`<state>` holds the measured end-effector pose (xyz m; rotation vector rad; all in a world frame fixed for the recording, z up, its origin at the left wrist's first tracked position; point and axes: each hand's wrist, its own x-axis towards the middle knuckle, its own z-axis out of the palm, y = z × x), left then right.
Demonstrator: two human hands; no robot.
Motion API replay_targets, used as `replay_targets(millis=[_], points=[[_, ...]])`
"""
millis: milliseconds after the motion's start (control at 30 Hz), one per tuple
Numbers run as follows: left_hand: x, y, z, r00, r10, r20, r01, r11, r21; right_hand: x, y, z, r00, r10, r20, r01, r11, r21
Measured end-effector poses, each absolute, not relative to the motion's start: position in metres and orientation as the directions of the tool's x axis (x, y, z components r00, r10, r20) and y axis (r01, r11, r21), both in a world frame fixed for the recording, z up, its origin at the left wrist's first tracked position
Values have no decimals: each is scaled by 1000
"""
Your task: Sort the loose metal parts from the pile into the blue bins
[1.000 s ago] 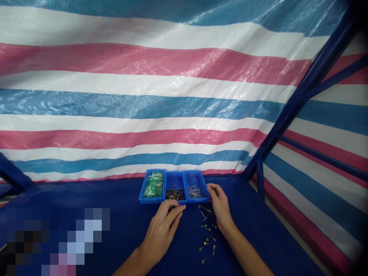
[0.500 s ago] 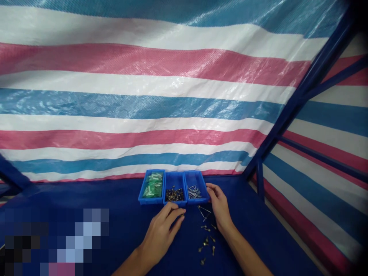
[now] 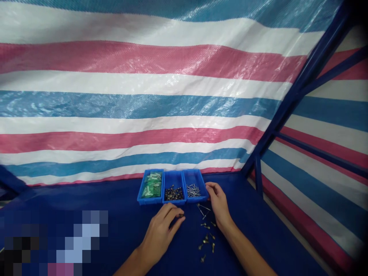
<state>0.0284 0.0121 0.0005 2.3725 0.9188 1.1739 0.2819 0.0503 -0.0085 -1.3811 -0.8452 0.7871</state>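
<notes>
My left hand pinches a small dark, brassy metal part between thumb and fingers, just in front of the middle blue bin. That bin holds a heap of similar dark and brass parts. My right hand is curled at the right wall of the right-hand blue bin, fingertips at its edge; whatever they grip is hidden. Silver nail-like pins lie in that bin. Between my hands, a few long pins lie on the table, with several small brass pieces nearer me.
A left-hand blue bin contains green plastic bags of pale pieces. The three bins stand side by side on the dark blue table. Behind rises a striped tarpaulin, with a blue metal frame at the right.
The view has shifted slightly. The small part between my left fingertips appears turned a little; my right hand stays by the right bin.
</notes>
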Motion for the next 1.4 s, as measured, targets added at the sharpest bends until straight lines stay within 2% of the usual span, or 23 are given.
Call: replay_targets(millis=[200,600,1067,1400], points=[[30,13,1,439,647,624,384,-762,521,282,50,-7,492,869,48,28,40,-999],[30,11,3,475,625,619,376,-780,500,282,51,-9,486,872,58,23,54,-998],[26,14,-3,347,693,632,446,-714,539,282,51,-9,490,870,50,25,43,-999],[19,22,-1,244,684,688,490,-699,521,282,50,-7,488,871,56,22,52,-998]])
